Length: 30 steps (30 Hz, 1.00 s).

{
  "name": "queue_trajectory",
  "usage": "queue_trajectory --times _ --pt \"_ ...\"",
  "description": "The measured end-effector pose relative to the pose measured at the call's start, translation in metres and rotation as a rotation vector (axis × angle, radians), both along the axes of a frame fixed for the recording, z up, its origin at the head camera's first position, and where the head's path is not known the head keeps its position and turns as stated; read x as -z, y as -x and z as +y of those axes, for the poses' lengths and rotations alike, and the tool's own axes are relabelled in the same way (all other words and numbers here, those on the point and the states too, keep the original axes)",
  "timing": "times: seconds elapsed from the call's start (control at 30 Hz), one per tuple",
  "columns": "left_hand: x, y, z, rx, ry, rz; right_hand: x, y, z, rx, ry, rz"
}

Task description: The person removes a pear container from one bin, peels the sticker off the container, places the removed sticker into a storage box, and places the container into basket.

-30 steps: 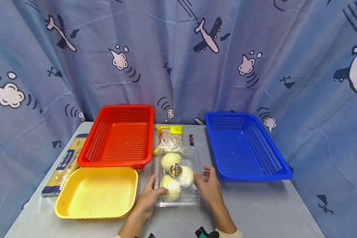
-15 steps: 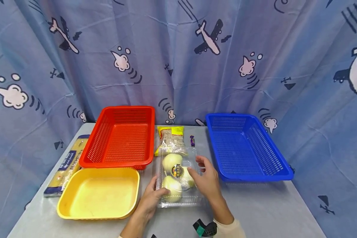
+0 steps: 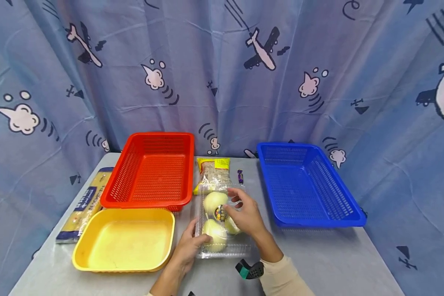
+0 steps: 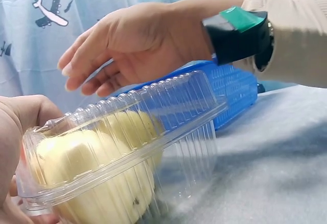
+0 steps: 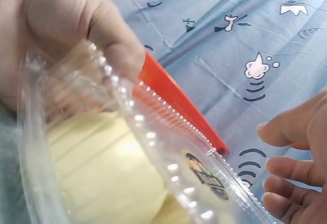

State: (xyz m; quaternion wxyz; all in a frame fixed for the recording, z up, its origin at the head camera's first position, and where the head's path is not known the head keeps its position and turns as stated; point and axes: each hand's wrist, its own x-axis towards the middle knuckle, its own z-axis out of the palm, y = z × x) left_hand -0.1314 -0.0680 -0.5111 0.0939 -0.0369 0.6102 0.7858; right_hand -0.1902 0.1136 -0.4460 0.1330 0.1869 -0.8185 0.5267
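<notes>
A clear plastic clamshell box (image 3: 238, 250) holds three pale yellow round fruits (image 3: 215, 201) and has a round dark label (image 3: 220, 213) on its lid. My left hand (image 3: 188, 247) grips the box's left side near the front corner, thumb over the lid. The box tilts, as the left wrist view shows. Over the lid's right part is my right hand (image 3: 246, 213), fingers loosely bent and holding nothing. The right wrist view shows those fingers (image 5: 288, 170) apart from the lid edge.
Left of the box are a red basket (image 3: 190, 176), a yellow tray (image 3: 170, 234) and a long yellow-and-blue packet (image 3: 83, 201). Behind it lie a yellow-topped bag (image 3: 214, 168) and a small purple wrapped candy (image 3: 240, 176). A blue basket (image 3: 318, 222) stands on the right.
My right hand has moved from the box's right side leftward and up over the lid. The left hand keeps its grip on the box. The whole head view has shifted slightly.
</notes>
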Motion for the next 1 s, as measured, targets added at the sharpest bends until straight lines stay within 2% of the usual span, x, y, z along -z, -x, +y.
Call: queue_trajectory --times 0.17,0.4,0.67,1.0 --pt "0.0 -0.003 0.0 0.004 -0.006 0.005 0.008 0.006 -0.002 -0.056 -0.06 0.03" --pt "-0.001 -0.006 -0.001 0.008 -0.012 0.0 0.014 0.007 -0.006 -0.044 -0.183 0.017" --pt "0.001 -0.005 -0.001 0.017 -0.006 -0.007 0.019 0.006 -0.008 -0.047 -0.374 0.147" --pt "0.0 -0.001 0.0 0.009 0.012 0.006 0.017 0.005 -0.01 -0.057 -0.436 0.154"
